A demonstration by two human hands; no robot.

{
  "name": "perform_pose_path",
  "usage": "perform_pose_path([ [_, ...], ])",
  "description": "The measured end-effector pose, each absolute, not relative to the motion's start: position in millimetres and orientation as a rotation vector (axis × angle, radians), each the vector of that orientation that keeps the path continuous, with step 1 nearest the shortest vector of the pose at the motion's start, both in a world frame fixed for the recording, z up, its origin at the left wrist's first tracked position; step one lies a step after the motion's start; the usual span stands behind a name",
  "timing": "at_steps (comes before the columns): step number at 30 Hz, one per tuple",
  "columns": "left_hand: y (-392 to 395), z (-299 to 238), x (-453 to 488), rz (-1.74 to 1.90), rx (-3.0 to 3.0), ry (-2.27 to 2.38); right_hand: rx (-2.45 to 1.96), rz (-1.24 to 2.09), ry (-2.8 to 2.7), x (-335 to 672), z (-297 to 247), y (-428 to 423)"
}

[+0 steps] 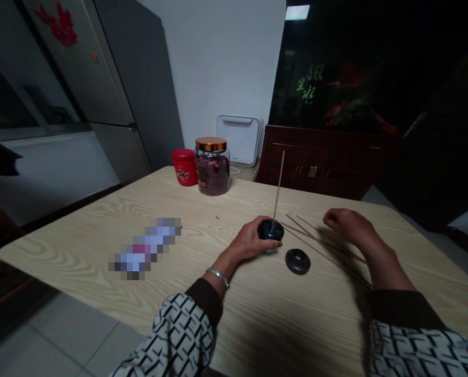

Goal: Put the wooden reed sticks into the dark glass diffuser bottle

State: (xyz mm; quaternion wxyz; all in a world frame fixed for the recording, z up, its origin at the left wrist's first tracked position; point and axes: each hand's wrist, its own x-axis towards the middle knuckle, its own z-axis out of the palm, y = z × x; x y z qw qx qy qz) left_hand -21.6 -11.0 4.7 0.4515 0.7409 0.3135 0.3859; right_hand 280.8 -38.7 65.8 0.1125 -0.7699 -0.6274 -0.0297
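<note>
My left hand (253, 238) is wrapped round a small dark glass diffuser bottle (272, 230) on the table. A single thin reed stick (278, 188) stands up out of the bottle's neck, leaning slightly right. A round dark lid with a pale centre (298, 261) lies just right of the bottle. Several loose reed sticks (316, 246) are spread on the table between the bottle and my right arm. Above their right part, my right hand (349, 225) is raised with its fingers curled closed; whatever they hold, if anything, is hidden.
The wooden table (112, 209) carries a blurred-out pale packet (145, 248) on the left. At the back stand a red canister (185, 167) and a copper-lidded glass jar of dried petals (213, 170). A tiny stick piece (217, 217) lies mid-table.
</note>
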Motion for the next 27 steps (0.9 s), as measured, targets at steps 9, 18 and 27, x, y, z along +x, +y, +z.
perform_pose_path([
  [9,-10,2,-20,0.956,1.792,0.773,-2.596,0.050,-1.893,286,35,-37],
  [18,-9,1,-20,0.961,1.795,0.755,-1.993,0.039,-1.636,279,75,-44],
  [27,-9,2,-21,0.962,1.818,0.771,-0.885,0.572,-0.978,182,122,-63],
])
